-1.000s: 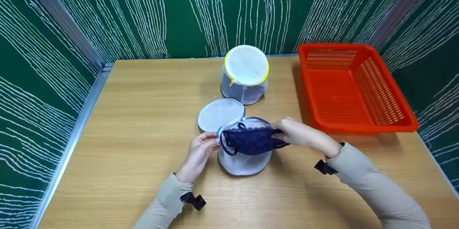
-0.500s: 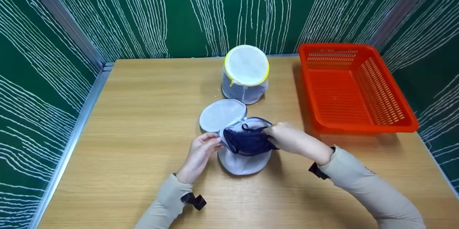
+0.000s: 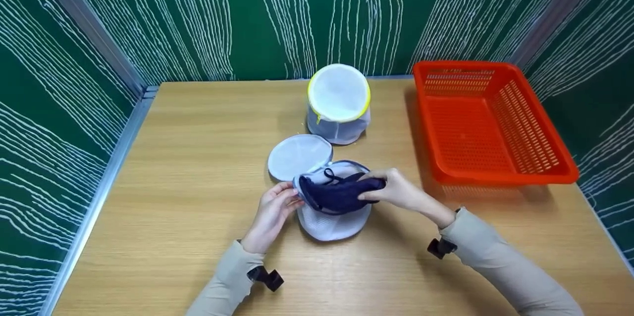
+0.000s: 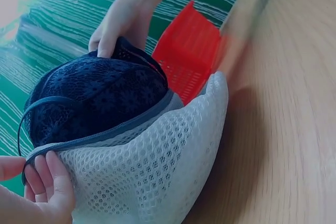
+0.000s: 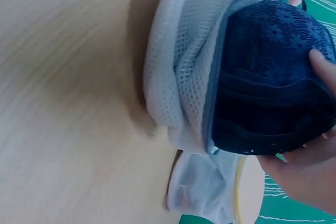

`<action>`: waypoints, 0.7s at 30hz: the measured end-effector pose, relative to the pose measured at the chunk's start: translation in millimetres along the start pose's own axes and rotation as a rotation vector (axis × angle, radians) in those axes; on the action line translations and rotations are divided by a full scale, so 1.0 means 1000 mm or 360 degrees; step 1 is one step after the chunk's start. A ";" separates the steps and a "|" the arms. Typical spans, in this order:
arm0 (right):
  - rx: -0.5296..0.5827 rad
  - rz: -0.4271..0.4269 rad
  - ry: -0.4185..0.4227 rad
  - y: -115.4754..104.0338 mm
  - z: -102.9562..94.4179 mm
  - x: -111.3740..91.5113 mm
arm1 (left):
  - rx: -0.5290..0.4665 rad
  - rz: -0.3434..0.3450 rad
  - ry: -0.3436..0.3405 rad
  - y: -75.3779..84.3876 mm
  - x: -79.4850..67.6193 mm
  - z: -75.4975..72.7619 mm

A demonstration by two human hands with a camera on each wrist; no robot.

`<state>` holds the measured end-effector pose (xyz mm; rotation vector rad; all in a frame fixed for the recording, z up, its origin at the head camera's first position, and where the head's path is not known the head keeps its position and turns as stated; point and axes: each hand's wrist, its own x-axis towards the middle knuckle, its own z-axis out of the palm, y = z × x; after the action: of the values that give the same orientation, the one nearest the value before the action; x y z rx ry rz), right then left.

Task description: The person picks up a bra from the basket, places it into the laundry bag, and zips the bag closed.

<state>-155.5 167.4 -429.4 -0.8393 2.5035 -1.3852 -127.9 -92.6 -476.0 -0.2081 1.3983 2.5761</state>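
Observation:
A navy lace bra (image 3: 342, 197) sits partly inside the mouth of a white mesh laundry bag (image 3: 334, 227), its cups bunched together and a strap looping out. My right hand (image 3: 396, 191) grips the bra at its right end, thumb on one side and fingers on the other, as the right wrist view shows. With thumb and fingers, my left hand (image 3: 274, 209) pinches the bag's dark zippered rim on the left. In the left wrist view, lace cups (image 4: 105, 93) bulge above the rim. The bag's round lid (image 3: 299, 157) is flipped back to the left on the table.
Behind the open bag stands a second mesh laundry bag (image 3: 339, 93), zipped up, with a yellow-trimmed lid. An orange plastic basket (image 3: 495, 178) is at the right rear of the wooden table (image 3: 208, 157). Green panels with white lines (image 3: 237, 19) enclose the back and sides.
My right hand has moved a little left, and the bra is more folded and further within the bag's mouth. The bag and lid have shifted slightly left. My left hand keeps its hold.

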 end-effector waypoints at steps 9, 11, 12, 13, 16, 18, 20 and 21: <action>-0.0103 -0.0207 0.0049 0.015 0.019 -0.001 | 0.0048 0.0019 0.0031 -0.003 0.000 0.002; -0.0187 -0.0371 0.0072 0.015 0.021 0.000 | 0.0053 0.0023 0.0035 -0.004 -0.001 0.002; -0.0249 -0.0466 0.0086 0.014 0.022 0.001 | 0.0058 0.0027 0.0030 -0.003 -0.001 0.002; -0.0315 -0.0560 0.0098 0.012 0.023 0.003 | 0.0059 0.0030 0.0028 -0.003 -0.001 0.002; -0.0540 -0.0761 0.0115 0.004 0.024 0.006 | 0.0048 0.0034 0.0027 -0.002 -0.003 0.003; -0.0699 -0.0818 0.0107 -0.001 0.024 0.009 | 0.0036 0.0038 0.0026 -0.001 -0.004 0.004; -0.0873 -0.0832 0.0092 -0.005 0.026 0.011 | 0.0020 0.0040 0.0021 0.000 -0.006 0.006; -0.0954 -0.0829 0.0085 -0.006 0.027 0.011 | 0.0016 0.0038 0.0011 0.000 -0.007 0.006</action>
<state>-152.0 139.0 -438.2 -1.6761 2.9111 -0.7307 -121.2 -88.2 -470.6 -0.2001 1.4244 2.5891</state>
